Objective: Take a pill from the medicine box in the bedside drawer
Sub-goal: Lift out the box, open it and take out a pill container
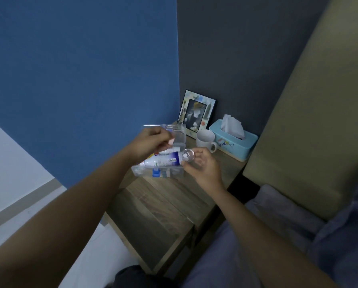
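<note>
My left hand (151,143) grips a white pill bottle with a blue label (163,161), tipped sideways over the open clear plastic medicine box (159,173) on the wooden bedside table (163,204). My right hand (201,165) pinches a clear round cap (187,155) at the bottle's mouth, a small white pill (185,156) inside it. A white mug (205,140) stands just behind

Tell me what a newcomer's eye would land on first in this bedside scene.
First, the two hands meeting over the bedside table: the left hand tips a white and blue bottle toward a small clear cap held by the right hand, above an open clear medicine box. Behind them stand a white mug, a light blue tissue box and a picture frame against the dark wall.
</note>
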The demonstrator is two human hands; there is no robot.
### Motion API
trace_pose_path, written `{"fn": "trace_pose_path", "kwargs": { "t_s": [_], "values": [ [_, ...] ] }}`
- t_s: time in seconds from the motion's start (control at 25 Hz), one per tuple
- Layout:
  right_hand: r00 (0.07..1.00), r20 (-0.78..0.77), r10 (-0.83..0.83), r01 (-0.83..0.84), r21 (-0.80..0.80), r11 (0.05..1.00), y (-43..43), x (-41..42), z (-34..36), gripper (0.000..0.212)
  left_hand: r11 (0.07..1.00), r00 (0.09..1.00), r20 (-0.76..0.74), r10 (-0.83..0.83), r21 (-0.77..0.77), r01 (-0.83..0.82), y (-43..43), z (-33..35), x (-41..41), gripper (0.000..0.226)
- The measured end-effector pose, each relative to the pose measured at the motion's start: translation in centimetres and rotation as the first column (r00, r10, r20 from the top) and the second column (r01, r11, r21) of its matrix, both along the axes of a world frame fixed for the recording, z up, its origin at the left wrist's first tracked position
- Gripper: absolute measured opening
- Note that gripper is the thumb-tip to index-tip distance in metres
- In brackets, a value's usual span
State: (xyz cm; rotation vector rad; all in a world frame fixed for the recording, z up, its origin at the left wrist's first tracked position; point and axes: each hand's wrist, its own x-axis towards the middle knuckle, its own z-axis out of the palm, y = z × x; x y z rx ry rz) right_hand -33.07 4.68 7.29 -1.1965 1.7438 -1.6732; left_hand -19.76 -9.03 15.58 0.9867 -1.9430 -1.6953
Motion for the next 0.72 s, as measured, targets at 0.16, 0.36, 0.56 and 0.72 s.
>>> {"fn": "trace_pose_path", "kwargs": {
  "t_s": [0.16, 0.36, 0.56, 0.72],
  "values": [
    [0.986, 0.167, 0.006, -0.019, 0.074, 0.997, 0.7, -0.7, -4.3, 0.039, 0.961, 0.988, -0.122, 0.100, 0.271, -0.063, 1.6, -6.3, 0.3, 0.013],
    [0.999, 0.015, -0.046, 0.040, 0.268, 0.963, 1.6, -1.7, -10.9, 0.035, 0.992, 0.998, 0.058, -0.015, 0.127, 0.008, 3.2, -14.4, 1.1, 0.023],
    [0.977, -0.212, -0.001, 0.089, 0.405, 0.910, 1.7, -3.3, -15.9, 0.035, 0.998, 0.950, 0.308, 0.059, -0.020, -0.056, 3.4, -20.3, 0.0, 0.044],
    [0.977, -0.204, 0.065, 0.054, 0.530, 0.846, 1.0, -4.0, -17.9, 0.039, 0.995, 0.931, 0.357, 0.079, -0.089, -0.050, 3.3, -22.4, -1.5, 0.065]
  ]
}}
